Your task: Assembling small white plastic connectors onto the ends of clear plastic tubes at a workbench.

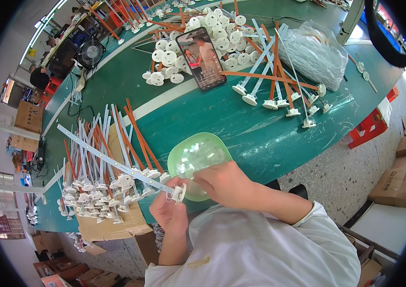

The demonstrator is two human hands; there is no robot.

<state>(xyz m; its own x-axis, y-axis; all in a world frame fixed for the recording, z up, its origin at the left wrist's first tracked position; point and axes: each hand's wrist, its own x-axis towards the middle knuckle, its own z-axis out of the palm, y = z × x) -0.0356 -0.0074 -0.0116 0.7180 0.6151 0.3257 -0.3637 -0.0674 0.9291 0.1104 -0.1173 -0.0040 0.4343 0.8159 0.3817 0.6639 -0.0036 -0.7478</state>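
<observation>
My left hand (167, 214) pinches the white round base (179, 193) of an LED strip (112, 161). The pale strip, dotted with small yellow LEDs, slants up to the left over a heap of similar ones. Just right of the base, my right hand (226, 182) reaches across the near part of a light green bowl (196, 195). Its fingers are drawn together close to the base; whatever they hold is hidden. Small clear, shiny pieces (198, 155) lie in the bowl.
LED strips with white bases (88, 193) are heaped on cardboard (109, 225) at the left. Farther back are a phone (201, 58), a pile of white discs (222, 38), more strips (279, 79) and a clear plastic bag (315, 55). A red stool (368, 129) stands beyond the green table (255, 138).
</observation>
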